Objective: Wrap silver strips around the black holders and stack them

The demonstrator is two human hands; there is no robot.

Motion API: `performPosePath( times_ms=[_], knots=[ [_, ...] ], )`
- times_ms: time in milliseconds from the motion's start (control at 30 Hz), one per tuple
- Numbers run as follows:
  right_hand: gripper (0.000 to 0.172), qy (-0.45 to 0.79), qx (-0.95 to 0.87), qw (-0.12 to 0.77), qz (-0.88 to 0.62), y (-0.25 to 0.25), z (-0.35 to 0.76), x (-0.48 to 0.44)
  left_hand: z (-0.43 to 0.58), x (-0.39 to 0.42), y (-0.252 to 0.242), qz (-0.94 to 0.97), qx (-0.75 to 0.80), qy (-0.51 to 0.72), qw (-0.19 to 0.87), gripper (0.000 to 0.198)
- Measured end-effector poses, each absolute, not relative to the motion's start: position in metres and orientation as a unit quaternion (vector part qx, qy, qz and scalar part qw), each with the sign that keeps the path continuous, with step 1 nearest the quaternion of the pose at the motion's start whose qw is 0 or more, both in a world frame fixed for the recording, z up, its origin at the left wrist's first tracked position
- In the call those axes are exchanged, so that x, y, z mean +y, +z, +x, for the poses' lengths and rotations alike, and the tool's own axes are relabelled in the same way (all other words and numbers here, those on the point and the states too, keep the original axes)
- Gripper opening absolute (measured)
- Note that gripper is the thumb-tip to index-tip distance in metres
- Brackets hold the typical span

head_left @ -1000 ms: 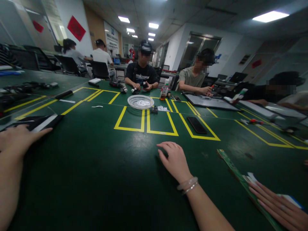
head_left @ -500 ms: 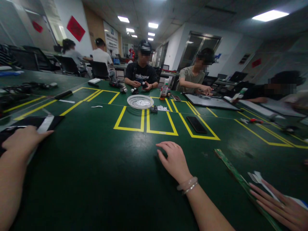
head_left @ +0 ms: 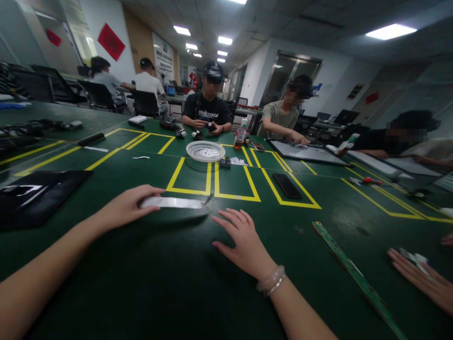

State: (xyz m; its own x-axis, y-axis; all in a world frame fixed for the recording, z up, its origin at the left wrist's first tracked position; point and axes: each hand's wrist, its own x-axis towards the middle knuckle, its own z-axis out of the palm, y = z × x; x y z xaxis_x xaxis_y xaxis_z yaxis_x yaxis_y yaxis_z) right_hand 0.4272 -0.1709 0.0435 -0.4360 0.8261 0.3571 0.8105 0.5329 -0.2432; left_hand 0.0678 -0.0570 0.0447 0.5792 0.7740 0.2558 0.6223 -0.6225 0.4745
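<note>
My left hand (head_left: 129,205) grips one end of a long flat silver strip (head_left: 177,202) and holds it just above the green table (head_left: 141,264), in front of me. My right hand (head_left: 242,241) rests flat on the table with its fingers spread, just right of the strip's far end; a bracelet is on its wrist. A black panel (head_left: 35,196) lies at the left, where the strip came from.
A neighbour's hand (head_left: 421,278) lies at the right edge beside a long green circuit strip (head_left: 354,274). Farther off are a black phone (head_left: 287,185), a white basket (head_left: 205,151), a bottle (head_left: 240,136), yellow tape boxes and several seated people.
My left hand lifted the silver strip off the black panel and carried it right to the table's middle. My right hand slid slightly left and spread its fingers. The neighbour's hand drew back.
</note>
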Motion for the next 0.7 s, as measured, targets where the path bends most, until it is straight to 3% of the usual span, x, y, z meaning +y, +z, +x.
performPosePath(
  times_ms=[100, 267, 467, 600, 700],
  knots=[
    [0.073, 0.064, -0.863, 0.183, -0.466, 0.041, 0.423, -0.173, 0.109, -0.08, 0.042, 0.9, 0.299, 0.215, 0.232, 0.041],
    [0.058, 0.131, -0.857, 0.189, -0.462, 0.041, 0.425, -0.173, 0.124, -0.095, 0.039, 0.903, 0.235, 0.227, 0.279, 0.034],
    [0.053, 0.209, -0.84, 0.209, -0.455, 0.042, 0.426, -0.173, 0.122, -0.093, 0.035, 0.904, 0.227, 0.226, 0.283, 0.033],
    [0.042, 0.255, -0.794, 0.289, -0.47, 0.037, 0.43, -0.167, 0.111, -0.085, 0.039, 0.907, 0.281, 0.194, 0.245, 0.049],
    [0.044, 0.34, -0.665, 0.438, -0.5, 0.037, 0.438, -0.158, 0.078, -0.065, 0.044, 0.87, 0.421, 0.196, 0.169, 0.066]
  ],
)
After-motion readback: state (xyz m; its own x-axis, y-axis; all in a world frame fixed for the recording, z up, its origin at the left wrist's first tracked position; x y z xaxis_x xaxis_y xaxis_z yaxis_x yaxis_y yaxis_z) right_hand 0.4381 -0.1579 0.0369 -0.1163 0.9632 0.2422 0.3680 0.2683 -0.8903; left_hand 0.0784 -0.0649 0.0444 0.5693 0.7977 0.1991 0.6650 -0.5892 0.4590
